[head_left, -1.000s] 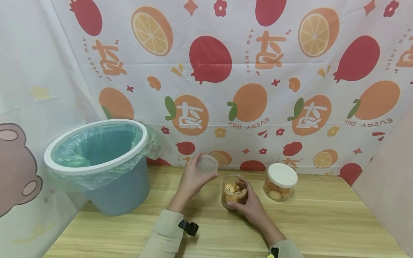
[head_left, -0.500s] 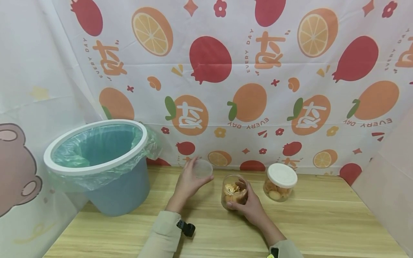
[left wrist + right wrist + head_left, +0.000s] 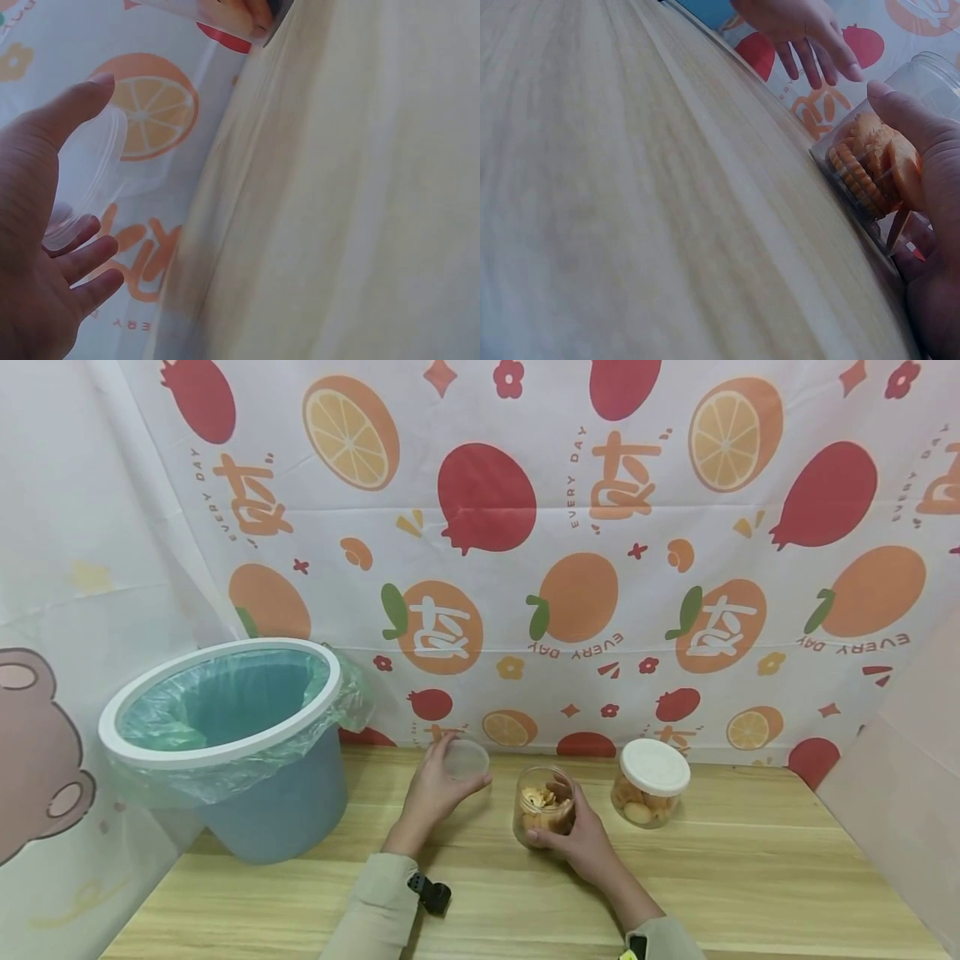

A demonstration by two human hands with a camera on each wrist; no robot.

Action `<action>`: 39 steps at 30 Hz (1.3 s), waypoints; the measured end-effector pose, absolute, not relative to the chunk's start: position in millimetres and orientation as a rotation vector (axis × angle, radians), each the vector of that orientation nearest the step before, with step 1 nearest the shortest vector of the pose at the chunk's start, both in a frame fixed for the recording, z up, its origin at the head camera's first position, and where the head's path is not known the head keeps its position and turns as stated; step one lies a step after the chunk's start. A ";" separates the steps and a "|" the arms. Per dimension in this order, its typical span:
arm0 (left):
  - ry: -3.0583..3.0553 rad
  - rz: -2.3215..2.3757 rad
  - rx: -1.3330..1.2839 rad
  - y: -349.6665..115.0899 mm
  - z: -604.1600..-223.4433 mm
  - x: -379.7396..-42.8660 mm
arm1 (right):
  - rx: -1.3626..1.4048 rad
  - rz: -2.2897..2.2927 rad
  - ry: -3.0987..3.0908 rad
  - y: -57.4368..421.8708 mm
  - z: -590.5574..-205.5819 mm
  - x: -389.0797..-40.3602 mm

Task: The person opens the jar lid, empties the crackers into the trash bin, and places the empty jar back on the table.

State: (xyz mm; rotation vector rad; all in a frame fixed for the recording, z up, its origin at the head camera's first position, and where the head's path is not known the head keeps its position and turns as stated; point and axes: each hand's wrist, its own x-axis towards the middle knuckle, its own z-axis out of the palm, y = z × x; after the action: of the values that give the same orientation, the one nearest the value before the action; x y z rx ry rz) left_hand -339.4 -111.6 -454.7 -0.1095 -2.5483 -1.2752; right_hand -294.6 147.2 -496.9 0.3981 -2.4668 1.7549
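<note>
My left hand (image 3: 433, 792) holds a round translucent lid (image 3: 468, 761) between thumb and fingers, up off the table to the left of an uncovered jar. In the left wrist view the lid (image 3: 88, 161) stands on edge within the spread hand. My right hand (image 3: 588, 842) grips that clear jar (image 3: 529, 828) from its right side, thumb in front and fingers behind. Round ridged biscuits (image 3: 859, 169) fill the lower part of the jar, which stands upright on the table. The jar's mouth faces up with nothing over it.
A second clear jar (image 3: 639, 812) of biscuits, capped with a white lid (image 3: 656, 767), stands right of my right hand. At the left is a blue bin (image 3: 281, 814) with a green liner bag. A fruit-print cloth (image 3: 637, 610) hangs behind the wooden table (image 3: 765, 868).
My left hand has moved down and slightly left with the lid, away from the jar. My right hand and both jars stay in place.
</note>
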 end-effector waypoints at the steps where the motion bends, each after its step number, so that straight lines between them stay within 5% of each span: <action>1: -2.553 -1.271 -0.109 -111.8 -455.6 -339.8 | 0.399 1.751 -2.468 147.3 -497.1 -294.6; 39: -2.644 -1.277 -0.109 -125.9 -485.3 -348.7 | 0.398 1.756 -2.474 147.6 -498.1 -297.4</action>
State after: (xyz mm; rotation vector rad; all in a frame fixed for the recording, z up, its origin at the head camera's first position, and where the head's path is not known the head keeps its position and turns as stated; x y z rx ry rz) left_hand -348.7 -125.9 -485.3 -0.1088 -2.6445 -1.2774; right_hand -297.4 147.6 -498.1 0.3975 -2.4742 1.7564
